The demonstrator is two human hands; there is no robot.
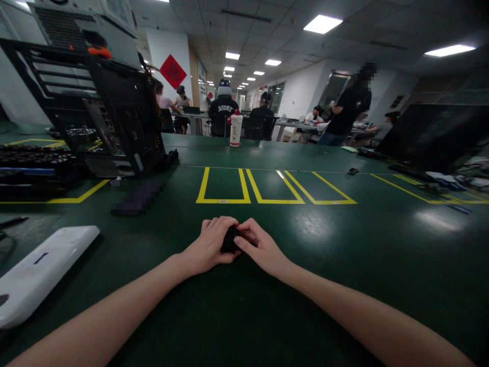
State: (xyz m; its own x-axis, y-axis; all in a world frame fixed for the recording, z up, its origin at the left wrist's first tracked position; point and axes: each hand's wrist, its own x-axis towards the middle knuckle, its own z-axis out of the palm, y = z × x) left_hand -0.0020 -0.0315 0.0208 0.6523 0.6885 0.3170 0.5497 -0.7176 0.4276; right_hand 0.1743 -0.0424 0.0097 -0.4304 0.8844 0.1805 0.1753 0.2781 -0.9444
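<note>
A small black object [229, 240] is between my two hands, low over the green table [244, 316] near the middle of the view. My left hand [211, 243] wraps round it from the left, with the fingers over its top. From the right, my right hand [262, 246] grips its side between thumb and fingers. Much of the object is hidden by the hands, so I cannot tell what it is. Beyond the hands, yellow tape outlines [223, 201] mark the table.
At the left stand an open black computer case [114, 117] and a white device [49, 270], with a dark purple, blurred item [137, 198] between. A paper cup [236, 130] stands at the far edge. Dark equipment [435, 137] is at the right. Several people are farther back.
</note>
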